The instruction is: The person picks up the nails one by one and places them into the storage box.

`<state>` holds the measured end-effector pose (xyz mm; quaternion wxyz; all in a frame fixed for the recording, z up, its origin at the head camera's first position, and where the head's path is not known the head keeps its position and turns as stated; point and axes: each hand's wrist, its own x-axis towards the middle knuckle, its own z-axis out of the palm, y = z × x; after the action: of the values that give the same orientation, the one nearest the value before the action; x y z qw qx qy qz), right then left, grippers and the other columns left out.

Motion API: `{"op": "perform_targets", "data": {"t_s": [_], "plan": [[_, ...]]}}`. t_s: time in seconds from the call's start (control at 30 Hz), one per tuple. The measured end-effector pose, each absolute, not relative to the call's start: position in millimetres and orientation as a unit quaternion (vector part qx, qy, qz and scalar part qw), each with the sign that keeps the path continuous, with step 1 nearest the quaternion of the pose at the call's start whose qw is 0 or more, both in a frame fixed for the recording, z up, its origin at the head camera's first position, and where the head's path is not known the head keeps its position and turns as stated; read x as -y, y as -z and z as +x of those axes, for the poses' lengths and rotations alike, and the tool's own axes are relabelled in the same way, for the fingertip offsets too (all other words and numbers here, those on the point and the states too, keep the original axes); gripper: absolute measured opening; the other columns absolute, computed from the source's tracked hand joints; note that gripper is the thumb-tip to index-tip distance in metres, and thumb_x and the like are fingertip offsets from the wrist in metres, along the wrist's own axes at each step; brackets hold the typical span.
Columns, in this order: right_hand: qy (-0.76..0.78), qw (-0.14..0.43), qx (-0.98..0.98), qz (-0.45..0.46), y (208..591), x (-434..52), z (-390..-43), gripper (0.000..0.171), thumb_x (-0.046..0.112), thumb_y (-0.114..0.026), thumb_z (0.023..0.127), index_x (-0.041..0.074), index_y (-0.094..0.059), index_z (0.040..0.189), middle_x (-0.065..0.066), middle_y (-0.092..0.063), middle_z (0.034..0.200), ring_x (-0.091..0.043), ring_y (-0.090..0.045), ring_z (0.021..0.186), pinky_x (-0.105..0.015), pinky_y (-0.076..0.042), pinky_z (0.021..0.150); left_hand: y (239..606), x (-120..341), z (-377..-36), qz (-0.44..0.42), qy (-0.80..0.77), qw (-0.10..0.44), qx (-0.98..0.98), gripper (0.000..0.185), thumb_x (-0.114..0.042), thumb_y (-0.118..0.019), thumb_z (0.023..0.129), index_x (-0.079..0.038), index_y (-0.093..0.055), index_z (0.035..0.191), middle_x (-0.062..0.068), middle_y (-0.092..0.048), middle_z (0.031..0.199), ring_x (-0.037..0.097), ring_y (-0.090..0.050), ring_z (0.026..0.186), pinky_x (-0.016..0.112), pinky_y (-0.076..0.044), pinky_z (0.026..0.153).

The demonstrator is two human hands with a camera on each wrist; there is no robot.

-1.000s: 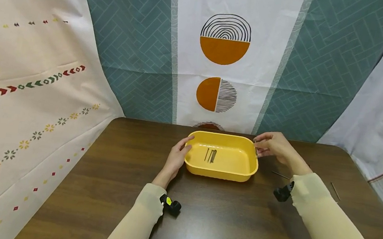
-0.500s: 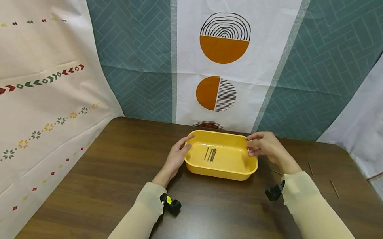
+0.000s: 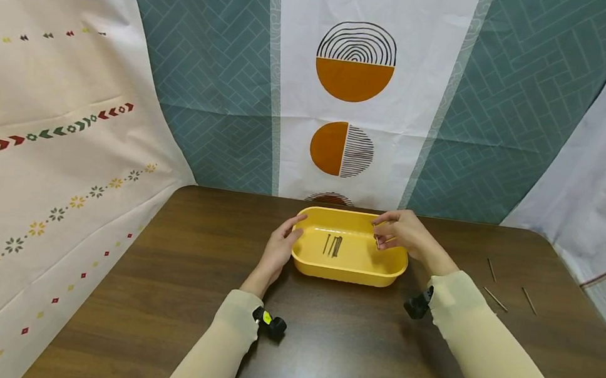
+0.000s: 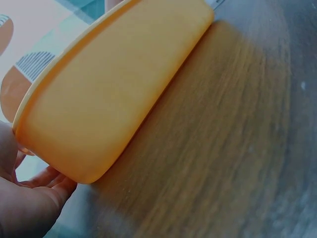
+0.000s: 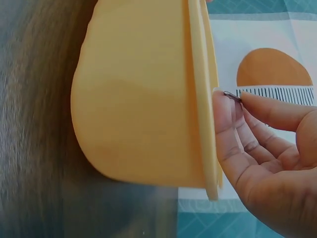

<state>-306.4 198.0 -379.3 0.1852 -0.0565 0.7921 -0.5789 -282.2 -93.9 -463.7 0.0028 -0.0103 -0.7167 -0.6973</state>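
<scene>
Nail (image 5: 232,96) over yellow tray (image 3: 346,275), pinched in your right hand (image 3: 402,233); your left hand (image 3: 274,250) grips tray's left end. One tray; three nails (image 3: 495,300) on table (image 3: 346,345); clustered nails (image 3: 336,247) inside, count unclear.

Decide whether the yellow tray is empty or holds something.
The yellow tray is not empty: several nail-like pieces lie on its bottom.

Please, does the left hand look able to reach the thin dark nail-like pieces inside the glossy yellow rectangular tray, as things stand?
Probably yes. The left hand grips one end of the tray and may need to let go, but the pieces lie nearby and nothing above them blocks the way.
</scene>
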Motion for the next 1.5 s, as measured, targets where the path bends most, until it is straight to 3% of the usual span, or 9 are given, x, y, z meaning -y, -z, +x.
{"op": "perform_targets", "data": {"t_s": [0.53, 1.5], "plan": [[0.605, 0.187, -0.773, -0.021, 399, -168, -315, 0.037, 0.001, -0.060, 0.102, -0.017, -0.055, 0.134, -0.021, -0.070, 0.090, -0.017, -0.067, 0.065, -0.036, -0.063, 0.075, 463, 99, -280, -0.021, 0.694, 0.007, 0.719, 0.040, -0.013, -0.052, 0.110, -0.017, -0.058, 0.149, 0.008, -0.039, 0.164, 0.031, -0.041, 0.147, 0.050, -0.040, 0.116], [0.668, 0.185, -0.719, 0.051, 416, -141, -314, 0.039, -0.002, -0.062, 0.100, -0.015, -0.051, 0.136, -0.017, -0.068, 0.090, -0.022, -0.068, 0.072, -0.036, -0.063, 0.076, 466, 95, -280, -0.023, 0.699, 0.013, 0.715, 0.040, -0.011, -0.052, 0.109, -0.013, -0.059, 0.148, 0.010, -0.044, 0.161, 0.031, -0.049, 0.138, 0.050, -0.042, 0.114]]}}
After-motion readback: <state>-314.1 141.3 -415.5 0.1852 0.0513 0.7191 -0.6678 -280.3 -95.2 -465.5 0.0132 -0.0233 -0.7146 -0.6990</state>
